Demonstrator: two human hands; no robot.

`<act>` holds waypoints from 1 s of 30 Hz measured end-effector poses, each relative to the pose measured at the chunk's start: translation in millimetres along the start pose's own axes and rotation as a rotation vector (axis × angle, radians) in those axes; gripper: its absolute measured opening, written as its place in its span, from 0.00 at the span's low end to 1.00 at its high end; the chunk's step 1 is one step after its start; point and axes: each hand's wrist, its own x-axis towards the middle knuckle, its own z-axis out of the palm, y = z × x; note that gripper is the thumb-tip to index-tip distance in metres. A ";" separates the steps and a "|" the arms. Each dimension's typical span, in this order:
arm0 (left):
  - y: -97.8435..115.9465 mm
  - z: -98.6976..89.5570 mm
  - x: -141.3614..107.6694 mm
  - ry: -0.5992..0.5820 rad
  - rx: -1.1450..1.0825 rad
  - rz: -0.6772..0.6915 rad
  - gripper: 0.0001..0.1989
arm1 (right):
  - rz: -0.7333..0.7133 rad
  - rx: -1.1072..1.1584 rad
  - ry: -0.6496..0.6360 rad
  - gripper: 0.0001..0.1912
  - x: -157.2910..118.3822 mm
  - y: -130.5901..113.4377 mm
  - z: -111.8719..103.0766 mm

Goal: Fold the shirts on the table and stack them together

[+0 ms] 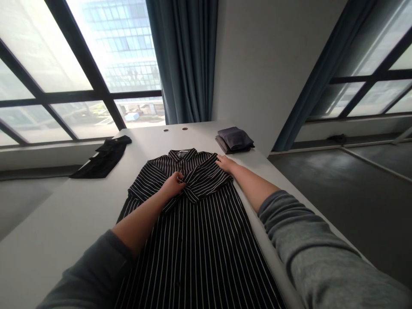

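A long black shirt (206, 240) with thin white stripes lies spread on the white table, its collar at the far end and its lower part running toward me. Both sleeves are folded inward across the chest. My left hand (174, 185) is closed at the middle of the chest, its fingers pinching the end of a sleeve (189, 184). At the shirt's right shoulder edge, my right hand (225, 164) rests with its fingers stretched out on the folded fabric. Part of the left sleeve area is covered by my left forearm.
A small stack of folded dark grey clothes (235, 139) sits at the table's (64, 223) far right. Black clothing (104, 156) lies by the left edge. Two round holes are near the back edge. Behind stand a blue curtain (189, 60), windows and a pillar.
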 end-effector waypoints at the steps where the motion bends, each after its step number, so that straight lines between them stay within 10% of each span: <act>1: -2.2 -0.1 -2.0 -0.007 -0.002 -0.003 0.14 | -0.004 -0.002 -0.011 0.37 4.5 -1.4 4.4; 19: -8.3 -6.3 -41.1 0.059 0.366 0.104 0.23 | -0.065 -0.106 0.045 0.38 -5.1 -10.5 28.3; 26: 12.9 -1.0 -76.3 -0.081 0.591 0.698 0.14 | -0.134 -0.108 0.085 0.38 -5.1 -12.4 22.0; 30: 17.1 13.8 -80.2 -0.216 0.685 0.806 0.17 | -0.085 -0.103 0.027 0.40 4.6 -19.2 21.5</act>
